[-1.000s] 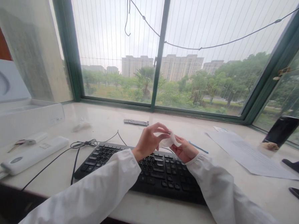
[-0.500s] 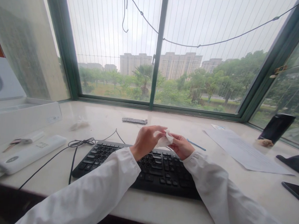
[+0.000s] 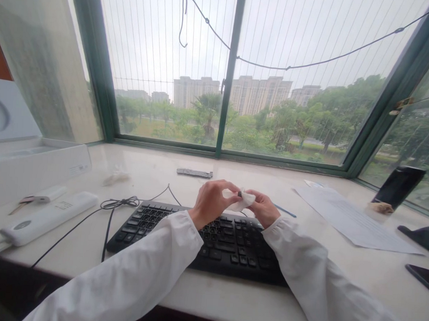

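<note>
A black keyboard (image 3: 231, 247) lies under both hands and forearms, which cover part of its keys. Above its far edge, my left hand (image 3: 214, 201) pinches a small dark piece (image 3: 239, 194) between thumb and forefinger; it looks like a keycap. My right hand (image 3: 264, 208) is closed on a crumpled white tissue (image 3: 246, 200), pressed against that dark piece. The right fingertips are partly hidden by the tissue. A thin blue stick (image 3: 285, 210) lies just beyond my right hand.
A narrow grey strip (image 3: 194, 173) lies near the window. To the left are a white power strip (image 3: 49, 219), keys (image 3: 25, 202), a tangled black cable (image 3: 120, 202) and an open white box (image 3: 56, 159). Paper (image 3: 351, 218), a propped phone (image 3: 398, 189) and another phone (image 3: 424, 277) are right.
The tissue has shifted slightly right and down between my hands, and the dark piece in my left fingertips now shows. The view has moved a little.
</note>
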Demonstrator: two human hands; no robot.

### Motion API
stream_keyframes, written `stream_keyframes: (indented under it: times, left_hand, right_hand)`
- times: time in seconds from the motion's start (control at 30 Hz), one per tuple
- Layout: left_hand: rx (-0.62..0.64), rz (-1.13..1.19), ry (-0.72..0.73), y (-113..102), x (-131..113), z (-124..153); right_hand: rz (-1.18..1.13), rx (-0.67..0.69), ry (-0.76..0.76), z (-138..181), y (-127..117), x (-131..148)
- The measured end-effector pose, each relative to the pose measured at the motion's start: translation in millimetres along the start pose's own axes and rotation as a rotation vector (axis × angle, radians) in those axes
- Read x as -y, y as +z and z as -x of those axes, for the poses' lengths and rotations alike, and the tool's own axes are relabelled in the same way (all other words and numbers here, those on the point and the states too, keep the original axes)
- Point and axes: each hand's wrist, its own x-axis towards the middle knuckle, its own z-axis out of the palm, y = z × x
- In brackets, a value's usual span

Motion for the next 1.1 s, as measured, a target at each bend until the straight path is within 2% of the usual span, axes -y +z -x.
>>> stream_keyframes:
  times: [0.2, 0.33, 0.43, 0.57, 0.7, 0.8, 0.97, 1.1]
  left_hand:
    - [0.146, 0.163, -0.042, -5.2, 8.1, -6.7]
    - [0.176, 0.17, -0.063, -9.8, 7.4, -8.9]
    - [0.156, 0.124, -0.009, -11.5, 5.2, -8.7]
    - [0.119, 0.047, 0.081, -11.1, 4.3, -8.4]
    - [0.108, 0.005, 0.118, -18.1, 6.3, -12.1]
    - [0.257, 0.017, 0.116, -32.5, 13.2, -17.6]
    - [0.681, 0.076, 0.01, -56.5, 32.2, -23.9]
    - [0.832, 0.056, -0.126, -62.4, 37.0, -22.2]
  right_hand:
    - [0.227, -0.005, -0.146, 5.0, 5.2, 5.7]
    - [0.281, -0.033, -0.178, 8.6, 9.9, 10.4]
    - [0.313, -0.024, -0.184, 8.8, 10.4, 11.0]
    - [0.271, -0.03, -0.167, 2.8, 5.0, 2.2]
    - [0.094, -0.155, -0.081, -8.5, -6.2, -9.6]
    - [0.011, -0.26, -0.048, -14.4, -13.3, -10.5]
    - [-0.007, -0.294, -0.039, -16.3, -18.0, -5.6]
    - [0.011, -0.263, -0.034, -17.1, -17.9, -10.1]
